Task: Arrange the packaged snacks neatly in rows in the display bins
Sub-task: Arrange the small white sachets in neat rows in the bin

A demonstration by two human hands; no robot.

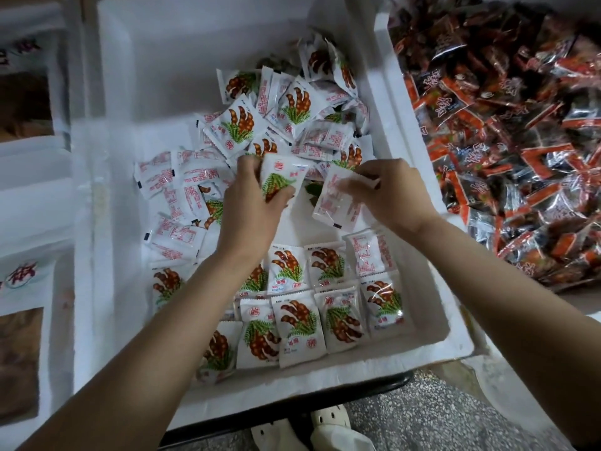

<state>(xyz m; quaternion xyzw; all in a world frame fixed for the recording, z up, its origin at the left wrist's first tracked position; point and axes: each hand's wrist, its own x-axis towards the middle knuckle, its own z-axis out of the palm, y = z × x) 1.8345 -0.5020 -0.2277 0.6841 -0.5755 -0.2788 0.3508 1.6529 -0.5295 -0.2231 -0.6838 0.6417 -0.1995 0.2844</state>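
Note:
A white foam bin (110,177) holds several small white snack packets printed with brown pods and green leaves. Neat rows of packets (322,304) lie along its near right side, and a loose heap (292,112) fills the middle and back. My left hand (247,203) grips one packet (279,180), picture side up, above the heap. My right hand (387,193) pinches another packet (338,203), its printed back showing, just to the right.
A second foam bin (387,76) on the right is piled with red and black snack packets (507,135). More white foam boxes (32,164) stand on the left. A speckled floor (432,418) and white sandals (328,418) show below the bin's front edge.

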